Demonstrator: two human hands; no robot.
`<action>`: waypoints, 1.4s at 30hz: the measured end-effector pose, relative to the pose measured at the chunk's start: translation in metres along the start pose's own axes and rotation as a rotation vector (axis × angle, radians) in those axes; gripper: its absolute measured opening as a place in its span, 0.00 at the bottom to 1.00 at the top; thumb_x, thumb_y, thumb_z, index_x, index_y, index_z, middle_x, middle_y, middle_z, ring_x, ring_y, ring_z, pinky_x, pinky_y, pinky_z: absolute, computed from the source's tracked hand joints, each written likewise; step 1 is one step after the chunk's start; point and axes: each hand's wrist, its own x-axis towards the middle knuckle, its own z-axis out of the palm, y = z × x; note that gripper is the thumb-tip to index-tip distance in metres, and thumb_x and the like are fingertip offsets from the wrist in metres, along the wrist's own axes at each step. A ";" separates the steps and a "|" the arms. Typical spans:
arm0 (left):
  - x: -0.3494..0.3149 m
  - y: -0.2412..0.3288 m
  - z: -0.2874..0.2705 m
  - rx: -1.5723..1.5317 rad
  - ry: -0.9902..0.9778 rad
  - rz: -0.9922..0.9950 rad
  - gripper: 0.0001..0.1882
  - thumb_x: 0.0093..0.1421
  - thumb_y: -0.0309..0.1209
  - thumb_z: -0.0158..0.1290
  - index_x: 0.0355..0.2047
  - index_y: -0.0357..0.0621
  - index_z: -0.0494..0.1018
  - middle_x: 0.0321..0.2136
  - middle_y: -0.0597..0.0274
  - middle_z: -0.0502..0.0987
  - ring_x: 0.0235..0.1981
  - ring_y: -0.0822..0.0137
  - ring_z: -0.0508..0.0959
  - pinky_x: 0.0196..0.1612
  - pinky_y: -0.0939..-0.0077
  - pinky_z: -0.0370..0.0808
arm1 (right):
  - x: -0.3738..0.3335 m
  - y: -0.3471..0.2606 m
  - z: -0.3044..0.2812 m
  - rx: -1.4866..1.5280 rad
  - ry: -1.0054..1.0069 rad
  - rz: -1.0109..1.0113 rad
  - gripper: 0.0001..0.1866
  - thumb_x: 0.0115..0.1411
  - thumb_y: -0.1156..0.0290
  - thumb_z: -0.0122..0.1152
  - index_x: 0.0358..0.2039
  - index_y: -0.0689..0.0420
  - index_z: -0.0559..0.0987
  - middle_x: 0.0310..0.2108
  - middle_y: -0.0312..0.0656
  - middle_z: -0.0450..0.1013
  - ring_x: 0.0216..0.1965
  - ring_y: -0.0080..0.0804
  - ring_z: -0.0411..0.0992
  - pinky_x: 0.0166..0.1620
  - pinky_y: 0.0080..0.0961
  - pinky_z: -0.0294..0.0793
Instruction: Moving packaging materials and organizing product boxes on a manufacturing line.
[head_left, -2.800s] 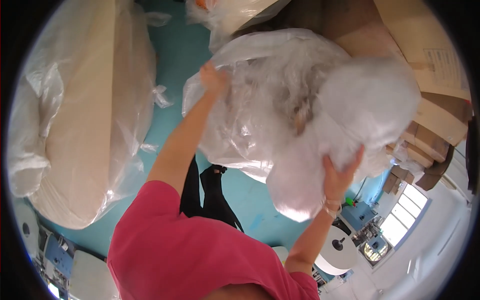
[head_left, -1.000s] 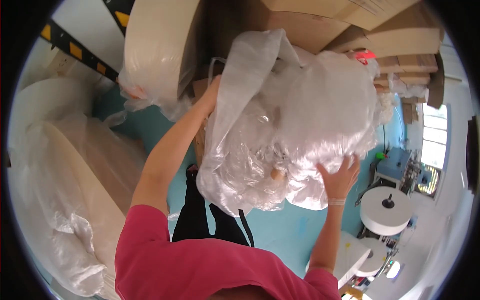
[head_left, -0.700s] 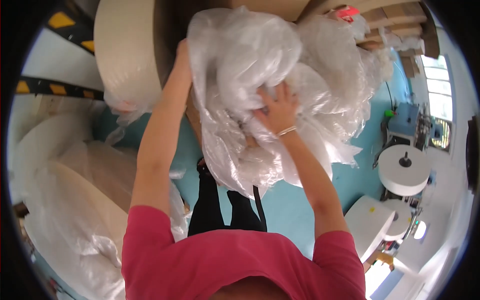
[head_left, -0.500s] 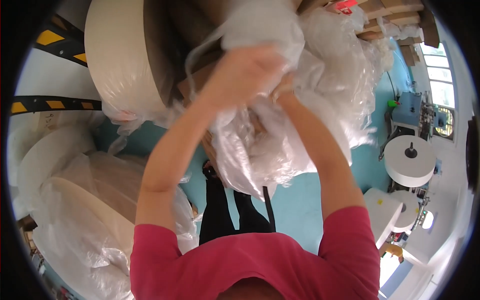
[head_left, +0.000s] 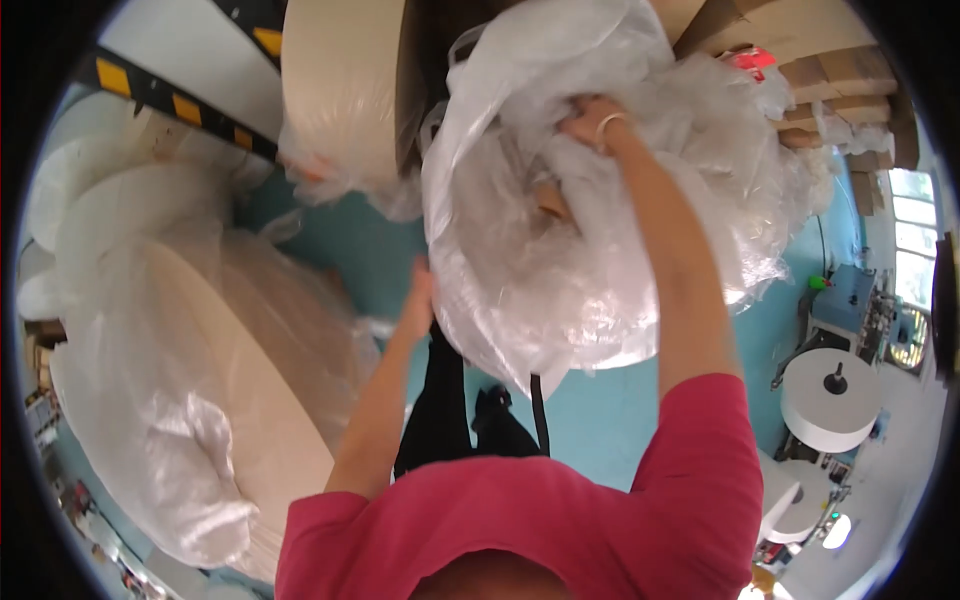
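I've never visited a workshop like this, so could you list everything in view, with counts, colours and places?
plastic bag: one, clear, centre
crumpled film: uncountable, clear, inside bag
tan piece: one, tan, amid film
wrapped rolls: at least two, cream, top and left
cardboard: several, brown, upper right
barred strips: two, black and yellow, upper left
machine: one, blue, right
spools: at least two, white, right
window: one, bright, far right
floor: one, teal, below
shirt: one, pink, bottom
trousers: one pair, black, lower centre
left grip: one, bare, near bag's left edge
right grip: one, bare, among film
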 end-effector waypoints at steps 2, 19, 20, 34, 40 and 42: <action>-0.027 -0.070 0.009 0.170 -0.222 -0.338 0.38 0.52 0.48 0.46 0.55 0.36 0.47 0.51 0.58 0.57 0.53 0.66 0.56 0.55 0.74 0.50 | -0.017 0.035 -0.018 0.181 -0.050 -0.185 0.34 0.44 0.48 0.51 0.50 0.53 0.64 0.52 0.47 0.58 0.53 0.42 0.55 0.53 0.31 0.56; 0.006 0.097 0.290 0.430 -0.338 -0.121 0.18 0.48 0.37 0.48 0.18 0.30 0.67 0.09 0.61 0.64 0.14 0.66 0.68 0.17 0.70 0.63 | -0.106 0.010 0.097 0.026 0.167 0.168 0.45 0.32 0.56 0.67 0.51 0.24 0.54 0.57 0.43 0.43 0.51 0.52 0.52 0.47 0.44 0.60; 0.013 0.088 0.301 0.476 -0.376 -0.159 0.19 0.47 0.38 0.48 0.18 0.28 0.67 0.10 0.59 0.65 0.14 0.65 0.68 0.18 0.70 0.64 | -0.105 0.021 0.123 -0.021 0.226 0.289 0.44 0.32 0.56 0.67 0.51 0.23 0.54 0.57 0.42 0.42 0.51 0.51 0.51 0.47 0.45 0.59; -0.043 -0.013 0.185 0.535 -0.109 -0.016 0.29 0.43 0.25 0.51 0.46 0.31 0.56 0.40 0.50 0.67 0.39 0.62 0.69 0.41 0.74 0.67 | -0.272 -0.016 0.001 0.570 0.756 -0.175 0.22 0.46 0.70 0.56 0.44 0.48 0.68 0.48 0.48 0.59 0.47 0.47 0.59 0.45 0.39 0.63; -0.098 -0.005 0.188 1.095 0.454 0.168 0.57 0.36 0.57 0.56 0.56 0.36 0.37 0.54 0.46 0.45 0.54 0.51 0.52 0.53 0.55 0.52 | -0.497 -0.007 0.115 0.915 0.497 0.176 0.17 0.48 0.70 0.52 0.42 0.51 0.69 0.38 0.44 0.67 0.38 0.44 0.67 0.40 0.33 0.67; -0.133 -0.008 0.192 1.134 0.603 0.173 0.59 0.37 0.60 0.54 0.56 0.37 0.35 0.56 0.47 0.41 0.55 0.50 0.48 0.53 0.53 0.50 | -0.580 0.000 0.199 0.876 0.115 0.472 0.22 0.49 0.65 0.51 0.47 0.50 0.64 0.44 0.46 0.64 0.44 0.45 0.63 0.45 0.35 0.64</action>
